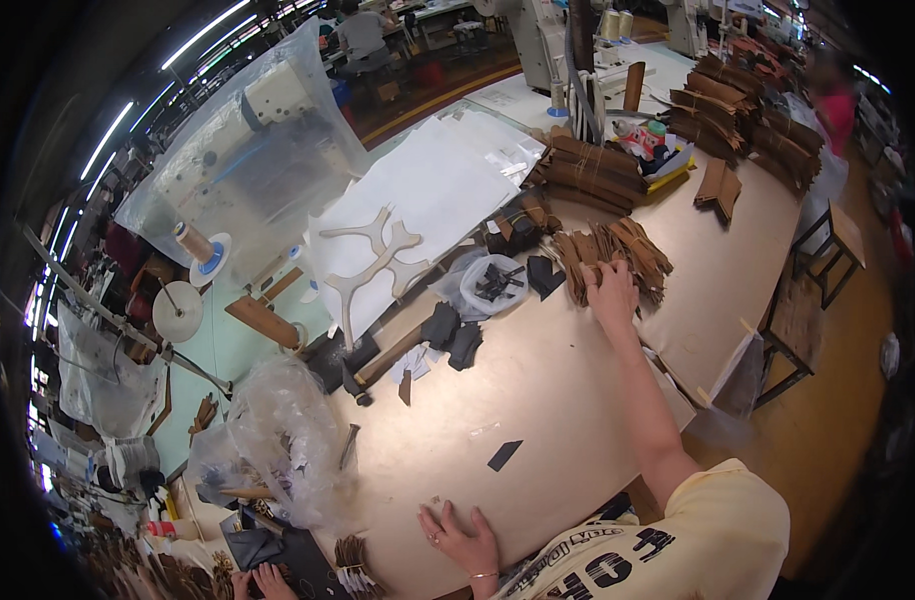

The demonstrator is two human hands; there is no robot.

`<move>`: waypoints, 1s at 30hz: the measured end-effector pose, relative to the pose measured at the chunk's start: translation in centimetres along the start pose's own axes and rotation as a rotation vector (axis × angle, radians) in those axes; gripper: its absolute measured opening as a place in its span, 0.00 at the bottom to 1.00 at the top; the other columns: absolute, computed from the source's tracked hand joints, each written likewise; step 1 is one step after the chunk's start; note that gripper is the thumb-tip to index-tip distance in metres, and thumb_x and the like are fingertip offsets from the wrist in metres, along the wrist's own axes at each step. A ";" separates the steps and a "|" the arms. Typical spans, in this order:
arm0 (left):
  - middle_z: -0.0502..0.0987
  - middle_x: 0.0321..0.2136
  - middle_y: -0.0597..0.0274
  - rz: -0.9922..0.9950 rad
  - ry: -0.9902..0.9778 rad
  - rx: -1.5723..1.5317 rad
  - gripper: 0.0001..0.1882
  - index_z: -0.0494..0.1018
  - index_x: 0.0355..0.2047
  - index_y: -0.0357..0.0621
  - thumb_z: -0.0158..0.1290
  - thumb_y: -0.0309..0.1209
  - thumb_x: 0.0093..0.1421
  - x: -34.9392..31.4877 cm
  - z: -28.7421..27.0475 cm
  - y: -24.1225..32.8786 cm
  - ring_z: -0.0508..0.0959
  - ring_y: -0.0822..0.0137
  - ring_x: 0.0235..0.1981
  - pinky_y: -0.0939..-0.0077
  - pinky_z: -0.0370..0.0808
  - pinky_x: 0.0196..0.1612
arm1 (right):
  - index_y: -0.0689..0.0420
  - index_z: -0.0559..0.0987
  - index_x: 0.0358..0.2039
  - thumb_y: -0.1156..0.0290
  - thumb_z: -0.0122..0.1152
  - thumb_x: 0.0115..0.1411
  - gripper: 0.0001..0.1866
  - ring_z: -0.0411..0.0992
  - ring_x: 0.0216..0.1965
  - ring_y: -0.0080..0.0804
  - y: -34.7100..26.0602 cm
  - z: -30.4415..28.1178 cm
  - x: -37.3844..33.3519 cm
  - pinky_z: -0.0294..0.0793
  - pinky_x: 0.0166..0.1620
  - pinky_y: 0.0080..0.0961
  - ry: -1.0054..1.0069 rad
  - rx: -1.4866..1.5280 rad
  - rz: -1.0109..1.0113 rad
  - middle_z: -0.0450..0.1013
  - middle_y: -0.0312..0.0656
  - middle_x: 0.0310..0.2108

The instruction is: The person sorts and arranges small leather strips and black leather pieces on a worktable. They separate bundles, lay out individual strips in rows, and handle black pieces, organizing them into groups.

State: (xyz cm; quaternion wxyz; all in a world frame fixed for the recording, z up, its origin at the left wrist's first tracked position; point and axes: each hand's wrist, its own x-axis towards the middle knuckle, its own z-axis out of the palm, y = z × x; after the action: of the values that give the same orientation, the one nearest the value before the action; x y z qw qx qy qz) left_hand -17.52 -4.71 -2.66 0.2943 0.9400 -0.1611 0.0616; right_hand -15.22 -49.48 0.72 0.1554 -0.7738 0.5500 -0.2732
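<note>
Stretched far forward, my right hand (611, 293) has its fingers curled over the near side of a bundle of brown leather pieces (646, 248). More loosely stacked brown pieces (575, 262) lie against it on the left. My left hand (460, 538) rests on the pale tabletop near its front edge, fingers spread and nothing in them. Beyond it is a small dark flat piece (505, 455). A white plastic tub (496, 287) holding small black pieces stands left of the bundle, with black patches (464, 345) nearby.
A clear plastic bag (288, 440) and a hammer (356, 388) lie on the left. Tied brown stacks (593, 172) fill the far right. White sheets carry branching templates (376, 250). At the lower left, another person's hands (263, 582) are beside a brown bundle (354, 562).
</note>
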 end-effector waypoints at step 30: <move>0.67 0.60 0.49 -0.436 -0.633 -1.698 0.34 0.56 0.66 0.41 0.30 0.55 0.72 6.9 -3.8 7.4 0.65 0.56 0.63 0.64 0.62 0.64 | 0.61 0.75 0.55 0.68 0.59 0.65 0.19 0.76 0.42 0.27 -9.2 -10.3 -22.6 0.77 0.43 0.27 -1.116 0.955 -0.177 0.76 0.39 0.46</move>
State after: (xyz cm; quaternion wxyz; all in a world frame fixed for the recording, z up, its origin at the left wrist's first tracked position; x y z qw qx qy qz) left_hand -13.63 -10.12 5.90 0.8306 0.3923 -0.0447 -0.3926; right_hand -19.86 -24.53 8.26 0.7093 -0.6870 0.1459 -0.0602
